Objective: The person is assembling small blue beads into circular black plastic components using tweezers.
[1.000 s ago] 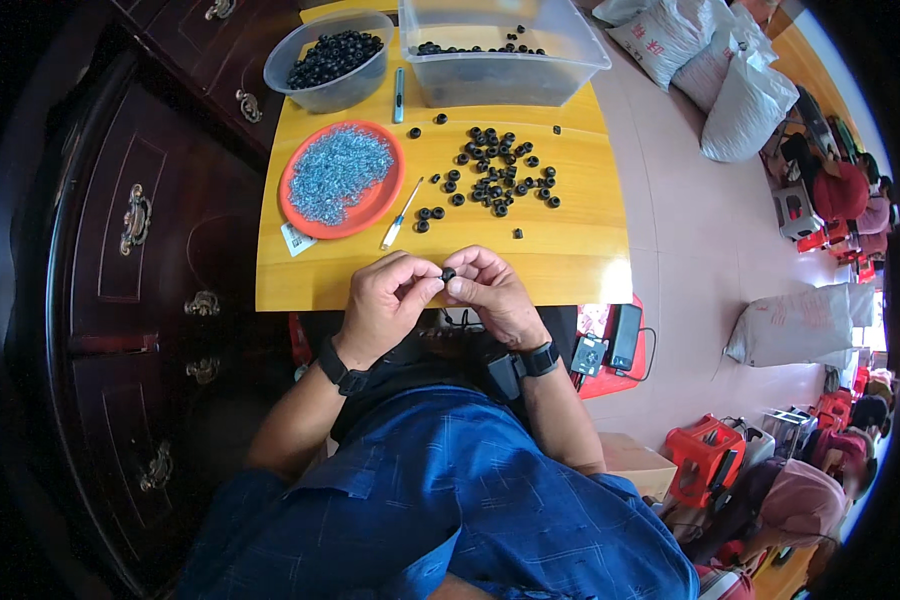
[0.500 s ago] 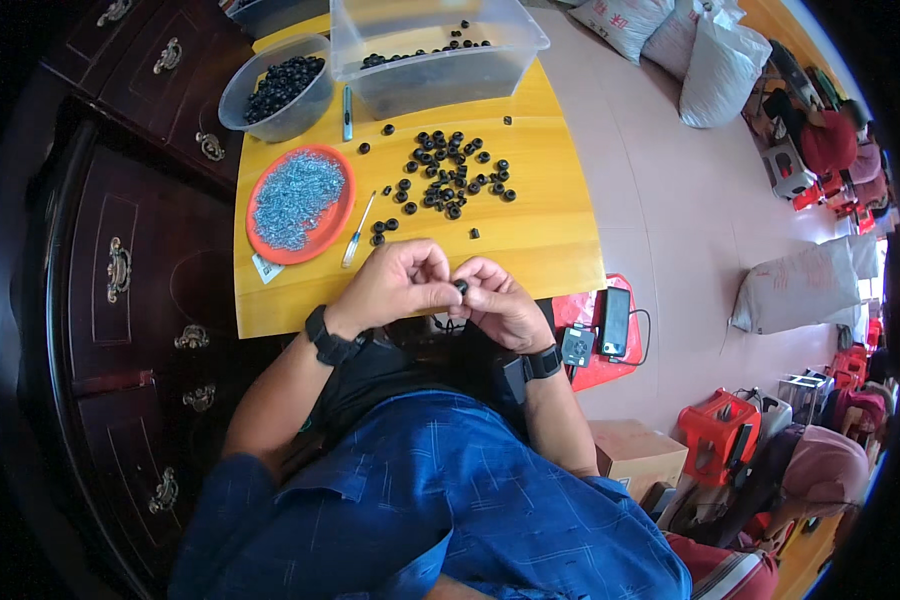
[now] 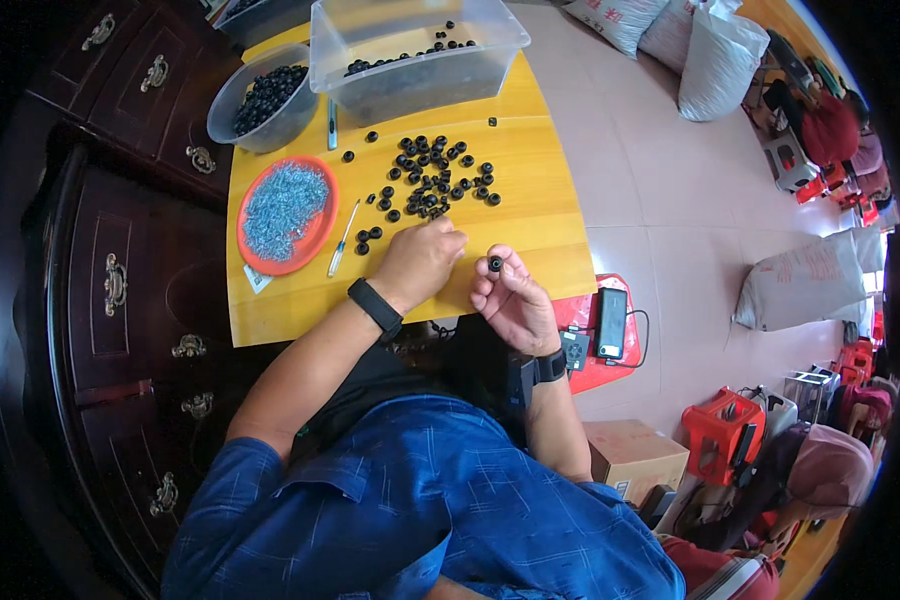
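One small black rubber ring in right hand

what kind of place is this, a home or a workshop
Probably a small home workshop for piecework assembly: a yellow table with loose black rings, an orange plate of small metal parts, and filled sacks on the tiled floor.

the hands part: the left hand leaves the right hand and now rests knuckles-up on the table just below the pile of rings, while the right hand alone pinches a ring.
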Demonstrator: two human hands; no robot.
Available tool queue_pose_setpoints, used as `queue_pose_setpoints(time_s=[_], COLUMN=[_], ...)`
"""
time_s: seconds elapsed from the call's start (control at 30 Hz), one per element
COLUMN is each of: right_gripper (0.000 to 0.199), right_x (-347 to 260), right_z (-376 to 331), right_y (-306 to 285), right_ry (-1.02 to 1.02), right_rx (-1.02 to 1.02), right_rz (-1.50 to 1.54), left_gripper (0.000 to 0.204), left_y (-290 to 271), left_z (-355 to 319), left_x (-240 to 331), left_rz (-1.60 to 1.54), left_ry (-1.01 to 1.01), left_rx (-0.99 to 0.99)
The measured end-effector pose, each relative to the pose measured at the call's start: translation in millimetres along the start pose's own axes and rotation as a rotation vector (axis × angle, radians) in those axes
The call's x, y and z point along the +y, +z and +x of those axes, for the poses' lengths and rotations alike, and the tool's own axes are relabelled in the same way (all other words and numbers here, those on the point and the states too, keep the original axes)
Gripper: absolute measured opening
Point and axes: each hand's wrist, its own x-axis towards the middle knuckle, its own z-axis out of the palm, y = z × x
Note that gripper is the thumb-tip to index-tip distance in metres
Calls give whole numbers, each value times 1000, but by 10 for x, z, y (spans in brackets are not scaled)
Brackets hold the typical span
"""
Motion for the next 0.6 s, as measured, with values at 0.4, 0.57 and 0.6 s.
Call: queue_pose_setpoints(time_s=[0.4,0.57,0.6], right_gripper=[22,26,26], right_x=[208,382,412], right_z=[116,196,207], right_y=[107,159,176], right_ry=[67,140,144], right_rx=[-32,-58,-58], right_rz=[11,-25,-27], left_gripper=[14,14,13], left_y=[-427,-681,-723], left_z=[-579,-754,-773], left_x=[90,206,242], left_rz=[-747,-832,-771], left_ry=[-390,-371,-325], left_rx=[199,299,325])
